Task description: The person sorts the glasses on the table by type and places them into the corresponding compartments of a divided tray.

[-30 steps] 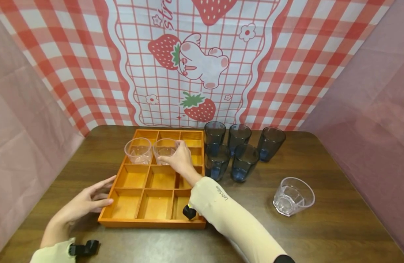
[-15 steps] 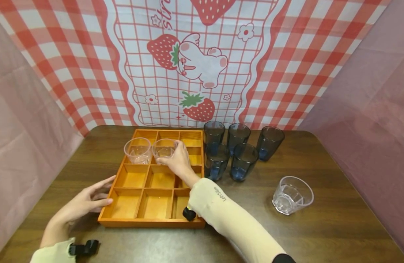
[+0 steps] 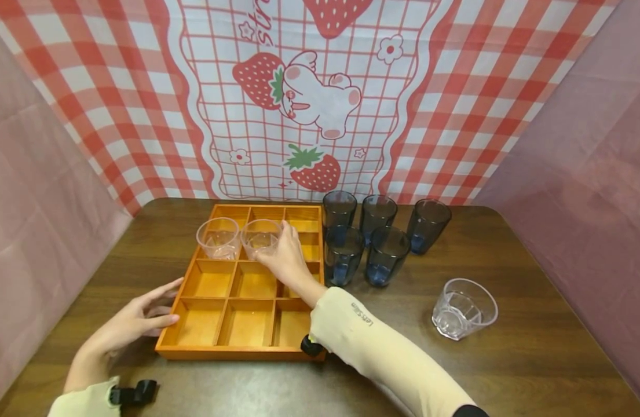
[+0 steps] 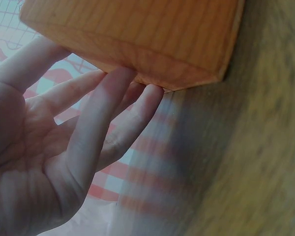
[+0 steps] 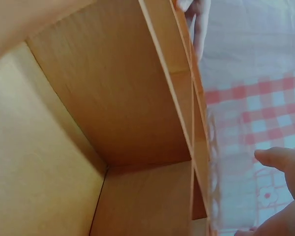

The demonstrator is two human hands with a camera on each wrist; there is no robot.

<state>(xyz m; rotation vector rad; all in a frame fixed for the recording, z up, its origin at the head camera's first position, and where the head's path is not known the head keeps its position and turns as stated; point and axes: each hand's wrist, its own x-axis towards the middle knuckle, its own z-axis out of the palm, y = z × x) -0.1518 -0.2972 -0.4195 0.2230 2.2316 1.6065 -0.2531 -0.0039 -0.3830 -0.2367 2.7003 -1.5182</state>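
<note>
My right hand (image 3: 288, 255) is at the near right side of a clear glass (image 3: 258, 234), thumb and fingers spread apart by its rim. This glass sits in the middle column of a wooden divided tray (image 3: 241, 352). In the right wrist view the thumb and fingers (image 5: 278, 160) stand apart, beside the blurred glass (image 5: 231, 172). A second clear glass (image 3: 219, 240) stands in the left column of the same row. My left hand (image 3: 137, 317) touches the tray's left side with extended fingers; the left wrist view shows fingertips (image 4: 150, 96) against the tray's edge (image 4: 137, 54).
Several dark tinted glasses (image 3: 387, 255) stand in a group right of the tray. Another clear glass (image 3: 463, 313) stands farther right on the brown wooden table (image 3: 382, 324). A red-and-white checked cloth (image 3: 455, 116) hangs behind.
My right hand has loosened from the glass, its thumb and forearm shifting slightly right. The glass stays in its compartment, and my left hand has not moved.
</note>
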